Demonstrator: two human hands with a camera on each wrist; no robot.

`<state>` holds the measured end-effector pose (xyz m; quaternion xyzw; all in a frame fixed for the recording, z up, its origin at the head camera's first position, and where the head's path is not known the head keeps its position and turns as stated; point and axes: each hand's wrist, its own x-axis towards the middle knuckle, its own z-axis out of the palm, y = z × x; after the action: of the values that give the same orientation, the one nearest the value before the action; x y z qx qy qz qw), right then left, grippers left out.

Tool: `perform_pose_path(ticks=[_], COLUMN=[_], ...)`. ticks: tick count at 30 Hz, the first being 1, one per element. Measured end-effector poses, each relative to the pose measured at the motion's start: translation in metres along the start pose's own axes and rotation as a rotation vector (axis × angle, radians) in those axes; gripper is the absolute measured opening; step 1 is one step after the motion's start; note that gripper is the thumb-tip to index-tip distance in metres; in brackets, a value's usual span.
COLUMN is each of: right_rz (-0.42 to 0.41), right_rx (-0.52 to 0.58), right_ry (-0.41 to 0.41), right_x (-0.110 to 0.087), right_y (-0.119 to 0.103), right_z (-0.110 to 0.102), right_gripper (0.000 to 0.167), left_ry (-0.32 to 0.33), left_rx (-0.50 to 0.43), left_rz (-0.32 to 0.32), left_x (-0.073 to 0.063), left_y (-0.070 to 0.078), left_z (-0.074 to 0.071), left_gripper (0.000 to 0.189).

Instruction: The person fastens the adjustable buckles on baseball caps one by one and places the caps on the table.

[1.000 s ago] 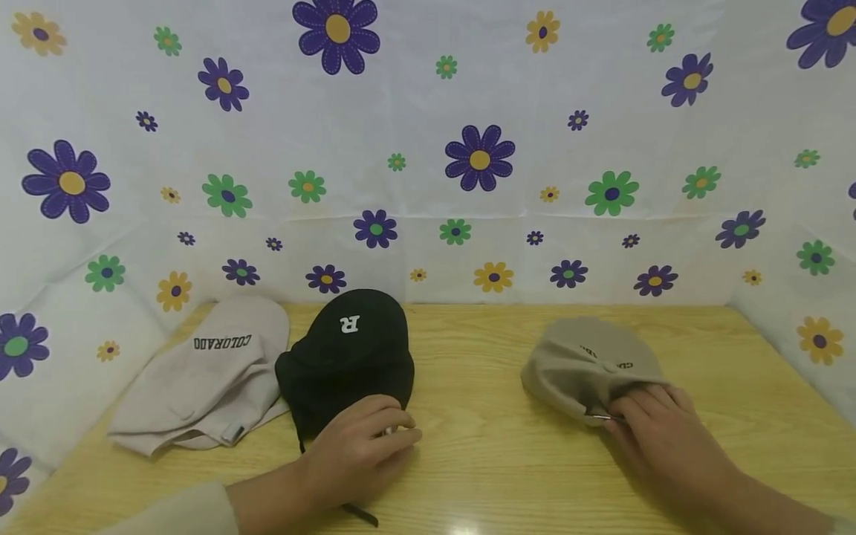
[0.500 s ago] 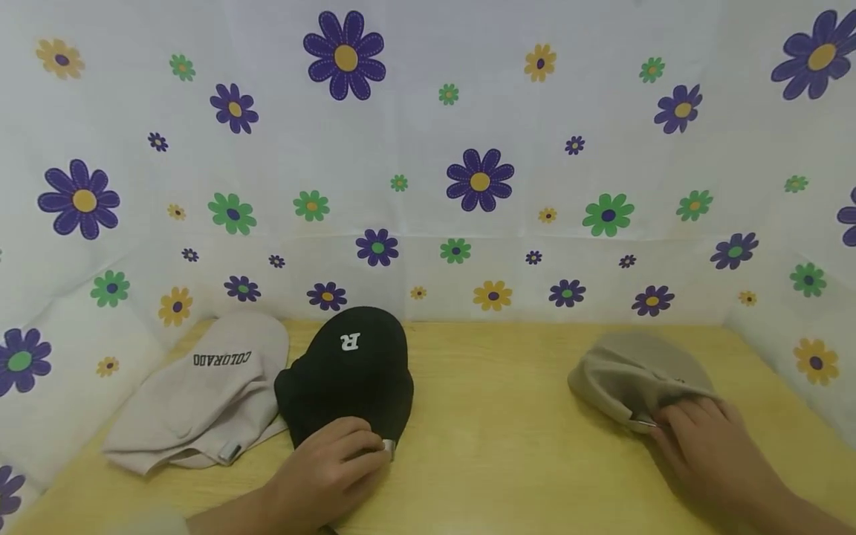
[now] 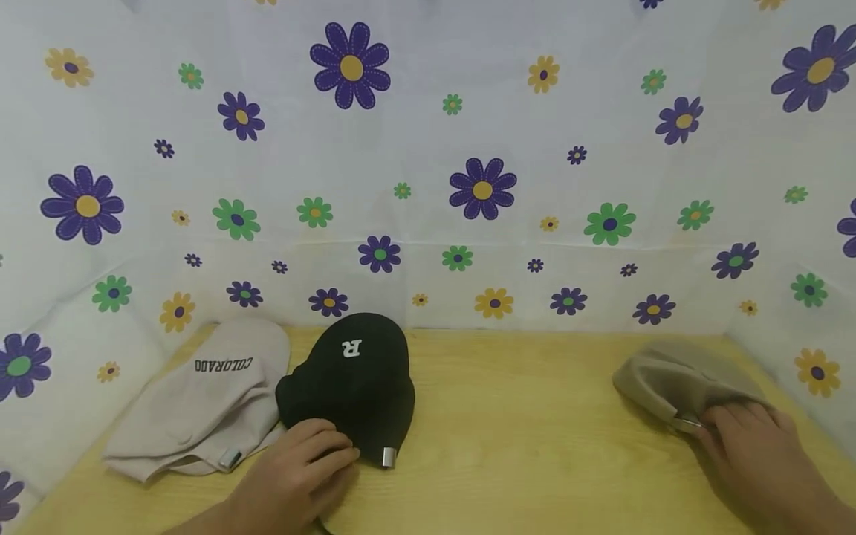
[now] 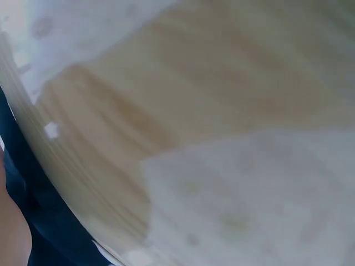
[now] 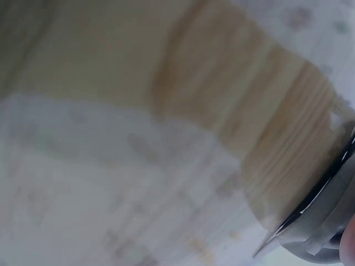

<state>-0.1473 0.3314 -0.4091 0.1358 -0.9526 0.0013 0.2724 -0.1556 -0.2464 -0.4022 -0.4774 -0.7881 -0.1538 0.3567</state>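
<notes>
A black cap with a white letter R lies left of centre in the head view, a silver buckle at its near edge. My left hand overlaps the cap's near left edge, fingers bent, gripping its thin dark strap, mostly hidden under the hand. At the right, my right hand grips the near edge of a taupe cap, its fingertips tucked inside and a metal buckle beside them. The right wrist view catches only grey fabric and a bit of finger.
A pale pink cap lettered COLORADO lies at the far left, right against the black cap. The wood-grain table spreads between the black and taupe caps. A white flower-print cloth surrounds the table at the back and sides.
My right hand has carried the taupe cap to the right. The left hand has drawn left and nearer, uncovering the black cap's buckle. The head view has tilted up a little.
</notes>
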Motion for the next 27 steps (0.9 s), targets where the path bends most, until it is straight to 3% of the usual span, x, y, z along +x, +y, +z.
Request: perform_pose_path(ticks=[5,10,17,20,22,25,27], right_rz=[0.033,0.058,0.051,0.031,0.024,0.022,0.034], right_rx=[-0.007,-0.037,-0.04,-0.035,-0.033,-0.014,0.01], right_ry=[0.012,-0.017,0.013,0.023,0.013,-0.001,-0.029], right_x=[0.007,0.0,0.002,0.002,0.002,0.005,0.007], right_y=[0.011,0.012,0.012,0.011,0.009,0.002,-0.004], right_z=[-0.003,-0.001,-0.001,-0.003,-0.004,-0.006,-0.007], right_gripper=[0.013,0.017,0.016,0.035,0.039,0.022,0.008], left_ry=[-0.029,-0.017,0.007,-0.015,-0.037,-0.065,-0.087], left_rx=[-0.003,0.009,0.053,0.062,0.063,0.072,0.082], left_rz=[-0.07,-0.076,-0.108,-0.133,-0.148,-0.17,-0.197], left_x=[0.0,-0.01,-0.014,-0.015,-0.016,-0.017,-0.017], left_y=[-0.01,-0.008,-0.009,-0.009,-0.009,-0.009,-0.008], left_z=[-0.008,-0.011,-0.016,-0.02,-0.022,-0.024,-0.025], left_gripper=[0.016,0.028,0.036,0.038,0.034,0.02,0.024])
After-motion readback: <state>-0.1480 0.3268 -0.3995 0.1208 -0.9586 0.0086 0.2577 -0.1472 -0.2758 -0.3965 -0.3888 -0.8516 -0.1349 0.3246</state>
